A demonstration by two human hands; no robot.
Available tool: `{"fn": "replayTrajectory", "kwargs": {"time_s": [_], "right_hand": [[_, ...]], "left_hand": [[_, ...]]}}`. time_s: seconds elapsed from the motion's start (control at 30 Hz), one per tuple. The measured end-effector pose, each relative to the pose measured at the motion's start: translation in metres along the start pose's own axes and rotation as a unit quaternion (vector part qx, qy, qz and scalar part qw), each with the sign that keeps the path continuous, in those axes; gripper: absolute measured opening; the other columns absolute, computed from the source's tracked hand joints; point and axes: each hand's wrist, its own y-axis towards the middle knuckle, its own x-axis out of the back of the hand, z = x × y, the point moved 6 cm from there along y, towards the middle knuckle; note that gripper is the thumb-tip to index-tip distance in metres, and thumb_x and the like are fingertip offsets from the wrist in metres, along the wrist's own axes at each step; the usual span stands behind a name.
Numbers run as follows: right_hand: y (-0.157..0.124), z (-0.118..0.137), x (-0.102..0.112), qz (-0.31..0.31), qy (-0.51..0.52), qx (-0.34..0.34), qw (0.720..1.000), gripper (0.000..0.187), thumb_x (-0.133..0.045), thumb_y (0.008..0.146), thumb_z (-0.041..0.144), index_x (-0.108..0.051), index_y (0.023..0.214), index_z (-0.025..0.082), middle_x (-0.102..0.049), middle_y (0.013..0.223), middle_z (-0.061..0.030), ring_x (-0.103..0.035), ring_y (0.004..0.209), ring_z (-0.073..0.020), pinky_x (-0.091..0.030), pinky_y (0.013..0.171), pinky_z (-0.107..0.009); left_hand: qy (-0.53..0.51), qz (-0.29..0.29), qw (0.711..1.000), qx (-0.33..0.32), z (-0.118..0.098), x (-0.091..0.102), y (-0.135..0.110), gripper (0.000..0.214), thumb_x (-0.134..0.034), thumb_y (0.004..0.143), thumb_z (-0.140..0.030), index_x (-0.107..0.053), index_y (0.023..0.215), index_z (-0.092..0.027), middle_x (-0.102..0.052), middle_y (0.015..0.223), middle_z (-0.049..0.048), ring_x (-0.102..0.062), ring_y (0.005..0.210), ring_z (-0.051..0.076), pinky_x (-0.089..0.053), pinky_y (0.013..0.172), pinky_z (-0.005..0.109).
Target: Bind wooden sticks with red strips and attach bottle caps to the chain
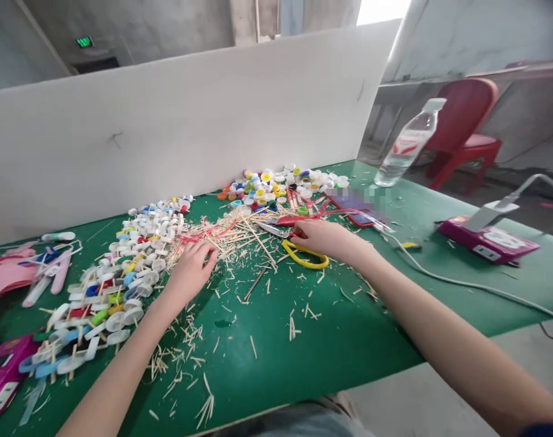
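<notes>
My left hand (193,264) is over the left edge of a pile of thin wooden sticks (253,240). Its fingers curl toward the thumb, and whatever may be between the fingertips is too small to make out. Thin red plastic strips (207,232) lie just beyond it. On the right, my right hand (319,235) closes over a pair of scissors with a yellow handle (306,258). The metal blades (272,229) point left onto the sticks. Partly behind that hand is a red piece (291,220) that I cannot identify.
Bottle caps (139,267) with sticks in them cover the left; more caps (267,189) lie at the back. A phone (356,206), water bottle (408,142), purple box (488,237) and white cable (440,280) are on the right. A white board (212,121) stands behind.
</notes>
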Motion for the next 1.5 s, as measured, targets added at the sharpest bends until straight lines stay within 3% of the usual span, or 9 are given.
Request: {"fn": "replayTrajectory", "kwargs": {"time_s": [0.17,0.37,0.57,0.7,0.93,1.1,1.33,1.5], "right_hand": [[-0.004,0.006,0.004,-0.019,-0.041,0.008,0.999,0.035,-0.039,0.087,0.041,-0.064,0.092,0.017,-0.067,0.089,-0.0116,-0.058,0.07,-0.0206,-0.036,0.052,-0.03],[-0.005,0.012,0.002,-0.033,-0.063,0.009,0.997,0.035,-0.038,0.089,0.039,-0.063,0.097,0.016,-0.068,0.094,-0.0126,-0.061,0.077,-0.0229,-0.038,0.055,-0.03],[-0.004,0.016,-0.002,-0.047,-0.074,0.006,0.996,0.035,-0.039,0.089,0.037,-0.061,0.104,0.015,-0.067,0.102,-0.0144,-0.063,0.085,-0.0244,-0.041,0.058,-0.029],[-0.005,0.017,-0.002,-0.037,-0.068,-0.008,0.997,0.039,-0.038,0.09,0.039,-0.059,0.111,0.015,-0.066,0.108,-0.0159,-0.063,0.088,-0.0263,-0.043,0.061,-0.032],[-0.008,0.019,-0.002,-0.03,-0.065,-0.012,0.997,0.042,-0.037,0.092,0.04,-0.055,0.118,0.013,-0.063,0.113,-0.0181,-0.063,0.093,-0.0293,-0.046,0.066,-0.035],[-0.009,0.018,-0.002,-0.034,-0.058,-0.007,0.998,0.041,-0.038,0.091,0.041,-0.057,0.117,0.015,-0.062,0.115,-0.0174,-0.063,0.094,-0.0284,-0.047,0.068,-0.035],[-0.008,0.019,-0.003,-0.027,-0.073,0.006,0.997,0.044,-0.036,0.092,0.041,-0.057,0.118,0.013,-0.062,0.117,-0.0178,-0.062,0.095,-0.0294,-0.047,0.066,-0.036],[-0.008,0.018,-0.003,-0.027,-0.076,0.0,0.997,0.046,-0.038,0.091,0.041,-0.055,0.121,0.011,-0.06,0.12,-0.0199,-0.063,0.094,-0.0295,-0.046,0.064,-0.035]], "left_hand": [[0.006,0.022,0.999,-0.025,-0.008,-0.002,0.006,0.019,-0.039,0.093,-0.03,-0.055,0.092,-0.021,-0.06,0.101,0.0044,-0.049,0.101,0.024,-0.043,0.091,0.044],[0.032,0.03,0.994,-0.104,-0.034,-0.009,0.03,0.022,-0.038,0.093,-0.025,-0.057,0.103,-0.022,-0.058,0.11,0.0055,-0.046,0.113,0.023,-0.038,0.102,0.044],[0.058,0.022,0.978,-0.197,-0.059,-0.032,0.056,0.027,-0.042,0.089,-0.017,-0.06,0.108,-0.02,-0.057,0.1,0.0088,-0.05,0.103,0.026,-0.044,0.089,0.045],[0.013,0.015,0.972,-0.234,-0.072,-0.038,0.061,0.023,-0.045,0.088,-0.014,-0.064,0.099,-0.02,-0.057,0.094,0.0082,-0.052,0.097,0.025,-0.045,0.084,0.042],[0.025,0.029,0.964,-0.262,-0.08,-0.037,0.061,0.022,-0.043,0.088,-0.011,-0.064,0.089,-0.019,-0.057,0.087,0.008,-0.052,0.091,0.024,-0.045,0.079,0.039],[0.05,-0.012,0.956,-0.289,-0.085,-0.022,0.052,0.028,-0.037,0.091,-0.01,-0.06,0.102,-0.021,-0.058,0.108,0.0092,-0.049,0.102,0.024,-0.043,0.087,0.041],[-0.108,-0.141,0.964,-0.2,-0.086,0.037,0.024,0.012,-0.044,0.092,-0.023,-0.053,0.1,-0.026,-0.059,0.106,0.0054,-0.051,0.103,0.021,-0.043,0.091,0.041],[-0.286,-0.17,0.943,-0.026,-0.054,0.052,0.014,0.008,-0.051,0.089,-0.03,-0.051,0.094,-0.024,-0.058,0.088,0.0028,-0.058,0.08,0.015,-0.049,0.074,0.032]]}}
